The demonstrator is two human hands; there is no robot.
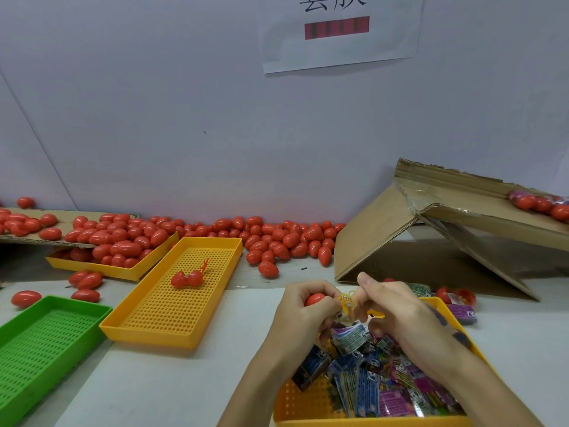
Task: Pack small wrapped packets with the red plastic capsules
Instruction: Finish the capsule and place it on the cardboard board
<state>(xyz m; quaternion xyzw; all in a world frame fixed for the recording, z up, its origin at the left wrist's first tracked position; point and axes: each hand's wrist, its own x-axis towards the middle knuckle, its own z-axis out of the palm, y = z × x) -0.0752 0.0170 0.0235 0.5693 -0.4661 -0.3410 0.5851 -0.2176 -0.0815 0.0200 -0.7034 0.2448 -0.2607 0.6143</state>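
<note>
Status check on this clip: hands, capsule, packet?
Left hand grips red capsule. Right hand pinches small packet beside it. Nothing blocking.

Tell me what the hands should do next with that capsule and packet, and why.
Probably push the packet into the capsule. The left hand grips the capsule, the right hand pinches the packet right beside it, and both are raised over the packet tray.
</note>
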